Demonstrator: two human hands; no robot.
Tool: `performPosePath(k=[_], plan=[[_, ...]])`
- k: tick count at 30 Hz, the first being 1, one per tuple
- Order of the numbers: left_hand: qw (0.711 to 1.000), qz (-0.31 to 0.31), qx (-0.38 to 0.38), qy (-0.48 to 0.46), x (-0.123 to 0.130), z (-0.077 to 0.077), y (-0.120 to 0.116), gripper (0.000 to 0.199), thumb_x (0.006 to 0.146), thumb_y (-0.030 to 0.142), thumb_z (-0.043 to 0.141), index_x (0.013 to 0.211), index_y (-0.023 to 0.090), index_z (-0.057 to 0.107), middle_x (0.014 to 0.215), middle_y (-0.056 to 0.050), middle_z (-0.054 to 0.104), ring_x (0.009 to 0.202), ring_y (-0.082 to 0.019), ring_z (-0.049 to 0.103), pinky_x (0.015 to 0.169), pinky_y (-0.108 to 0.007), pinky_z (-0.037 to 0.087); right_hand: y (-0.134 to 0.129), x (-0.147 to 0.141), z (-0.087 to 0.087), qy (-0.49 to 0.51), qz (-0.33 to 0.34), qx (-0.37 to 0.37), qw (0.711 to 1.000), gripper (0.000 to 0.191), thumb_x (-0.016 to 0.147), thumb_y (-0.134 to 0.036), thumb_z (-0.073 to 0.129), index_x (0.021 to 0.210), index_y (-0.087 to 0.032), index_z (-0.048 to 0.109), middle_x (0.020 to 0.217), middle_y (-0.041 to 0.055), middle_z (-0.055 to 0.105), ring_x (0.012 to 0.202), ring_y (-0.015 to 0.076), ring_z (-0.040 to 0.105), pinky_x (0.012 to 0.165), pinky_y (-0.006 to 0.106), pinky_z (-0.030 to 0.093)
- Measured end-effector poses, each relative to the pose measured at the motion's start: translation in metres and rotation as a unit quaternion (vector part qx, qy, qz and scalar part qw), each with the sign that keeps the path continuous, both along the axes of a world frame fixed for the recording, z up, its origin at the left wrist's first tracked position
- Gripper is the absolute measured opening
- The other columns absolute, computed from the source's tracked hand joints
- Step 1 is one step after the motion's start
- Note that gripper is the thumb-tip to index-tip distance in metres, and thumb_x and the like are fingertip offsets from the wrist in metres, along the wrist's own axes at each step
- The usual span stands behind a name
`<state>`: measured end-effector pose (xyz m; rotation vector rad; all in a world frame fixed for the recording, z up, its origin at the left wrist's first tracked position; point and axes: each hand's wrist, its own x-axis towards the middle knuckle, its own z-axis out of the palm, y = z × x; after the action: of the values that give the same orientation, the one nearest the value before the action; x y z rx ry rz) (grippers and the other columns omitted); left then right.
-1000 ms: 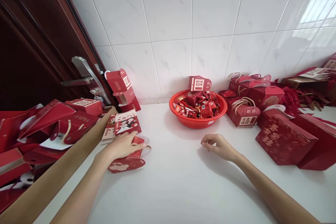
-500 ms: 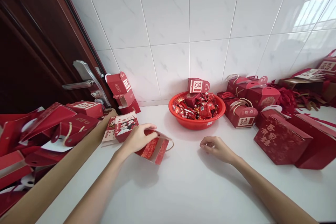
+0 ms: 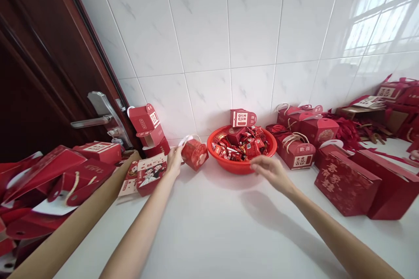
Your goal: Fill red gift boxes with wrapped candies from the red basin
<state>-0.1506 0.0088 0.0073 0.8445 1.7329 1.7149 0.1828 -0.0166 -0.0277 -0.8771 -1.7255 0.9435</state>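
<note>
Beside the basin, my left hand [image 3: 175, 160] is closed on the left side of a small red gift box [image 3: 195, 153] with a rope handle. The box looks tilted; some of my fingers are hidden behind it. My right hand [image 3: 271, 173] hovers at the front rim of a red plastic basin [image 3: 234, 166], fingers loosely stretched out and nothing visible in them. Red-wrapped candies [image 3: 253, 146] fill the basin, and a small red box [image 3: 242, 118] rests at its back edge. A box with a cartoon couple [image 3: 151, 175] lies just left of my left forearm.
A cardboard carton [image 3: 108, 194] full of red boxes stands at the left, by the door handle [image 3: 91, 121]. Stacked red boxes [image 3: 149, 126] lean near the tiled wall. At right are handled boxes [image 3: 296, 152] and larger red bags [image 3: 347, 183].
My left hand has carried the gift box away from me, toward the wall and beside the basin. My right hand has lifted and reached to the basin's front rim, its fingers uncurling. The view has shifted slightly.
</note>
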Motion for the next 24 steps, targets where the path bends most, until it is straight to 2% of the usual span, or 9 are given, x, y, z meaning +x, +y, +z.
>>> performPosePath(k=[2, 4, 6, 9, 11, 14, 17, 21, 24], plan=[[1.0, 0.022, -0.002, 0.008, -0.001, -0.007, 0.007, 0.029, 0.063, 0.043, 0.059, 0.082, 0.022, 0.053, 0.079, -0.001, 0.06, 0.085, -0.023, 0.063, 0.075, -0.037, 0.051, 0.036, -0.002, 0.029, 0.06, -0.062, 0.003, 0.996, 0.027, 0.082, -0.039, 0.066, 0.099, -0.018, 0.067, 0.086, 0.0053, 0.07, 0.07, 0.017, 0.066, 0.067, 0.03, 0.058], [0.999, 0.038, 0.008, 0.018, -0.003, -0.011, 0.01, 0.029, 0.064, 0.038, 0.06, 0.088, 0.023, 0.054, 0.095, -0.005, 0.064, 0.105, -0.027, 0.063, 0.09, -0.041, 0.05, 0.078, -0.006, 0.056, 0.122, -0.153, -0.059, 0.979, 0.027, 0.077, -0.027, 0.068, 0.102, -0.018, 0.063, 0.105, 0.0074, 0.069, 0.075, 0.016, 0.068, 0.065, 0.027, 0.059], [0.998, 0.042, 0.022, 0.028, -0.005, -0.012, 0.009, 0.032, 0.065, 0.033, 0.064, 0.094, 0.024, 0.055, 0.111, -0.008, 0.066, 0.119, -0.027, 0.059, 0.103, -0.041, 0.046, 0.12, -0.01, 0.074, 0.141, -0.186, -0.087, 0.968, 0.043, 0.074, -0.021, 0.068, 0.115, -0.018, 0.057, 0.12, 0.0112, 0.064, 0.077, 0.0153, 0.069, 0.063, 0.027, 0.061], [0.998, 0.01, 0.051, 0.031, -0.011, -0.012, 0.0, 0.034, 0.066, 0.028, 0.067, 0.099, 0.023, 0.058, 0.123, -0.01, 0.065, 0.124, -0.028, 0.058, 0.109, -0.041, 0.044, 0.166, -0.017, 0.082, 0.157, -0.2, -0.125, 0.959, 0.056, 0.071, -0.017, 0.073, 0.122, -0.018, 0.051, 0.107, 0.0109, 0.066, 0.07, 0.0161, 0.069, 0.059, 0.031, 0.062], [0.997, -0.025, 0.069, 0.03, -0.014, -0.011, -0.007, 0.035, 0.067, 0.027, 0.067, 0.101, 0.022, 0.06, 0.127, -0.012, 0.065, 0.123, -0.028, 0.061, 0.108, -0.042, 0.046, 0.182, -0.021, 0.08, 0.166, -0.19, -0.133, 0.958, 0.05, 0.069, -0.017, 0.075, 0.114, -0.017, 0.053, 0.088, 0.0065, 0.067, 0.063, 0.0172, 0.068, 0.056, 0.033, 0.062], [0.995, -0.053, 0.081, 0.034, -0.016, -0.008, -0.019, 0.037, 0.065, 0.031, 0.069, 0.1, 0.02, 0.064, 0.127, -0.013, 0.066, 0.118, -0.029, 0.063, 0.104, -0.043, 0.048, 0.188, -0.025, 0.08, 0.183, -0.166, -0.111, 0.963, 0.033, 0.066, -0.018, 0.08, 0.088, -0.018, 0.056, 0.065, 0.0023, 0.064, 0.059, 0.0192, 0.068, 0.058, 0.035, 0.062], [0.992, -0.07, 0.098, 0.041, -0.009, 0.0, -0.029, 0.04, 0.06, 0.037, 0.073, 0.096, 0.019, 0.066, 0.119, -0.012, 0.07, 0.112, -0.029, 0.066, 0.099, -0.042, 0.05, 0.176, -0.028, 0.085, 0.199, -0.146, -0.056, 0.967, 0.027, 0.064, -0.02, 0.081, 0.07, -0.02, 0.055, 0.062, 0.0017, 0.065, 0.064, 0.0189, 0.069, 0.069, 0.034, 0.061], [0.981, -0.111, 0.142, 0.07, 0.013, 0.02, -0.04, 0.038, 0.061, 0.042, 0.075, 0.09, 0.018, 0.069, 0.104, -0.009, 0.074, 0.1, -0.026, 0.068, 0.092, -0.038, 0.052, 0.143, -0.029, 0.091, 0.187, -0.12, 0.024, 0.975, 0.012, 0.064, -0.021, 0.075, 0.07, -0.019, 0.065, 0.073, 0.0019, 0.071, 0.076, 0.018, 0.07, 0.083, 0.033, 0.058], [0.97, -0.168, 0.155, 0.082, 0.034, 0.034, -0.042, 0.036, 0.064, 0.041, 0.075, 0.09, 0.018, 0.071, 0.096, -0.007, 0.075, 0.096, -0.024, 0.069, 0.088, -0.034, 0.052, 0.127, -0.03, 0.092, 0.145, -0.134, 0.037, 0.98, 0.014, 0.065, -0.019, 0.073, 0.078, -0.018, 0.068, 0.077, 0.0019, 0.071, 0.077, 0.0181, 0.068, 0.081, 0.034, 0.058]])
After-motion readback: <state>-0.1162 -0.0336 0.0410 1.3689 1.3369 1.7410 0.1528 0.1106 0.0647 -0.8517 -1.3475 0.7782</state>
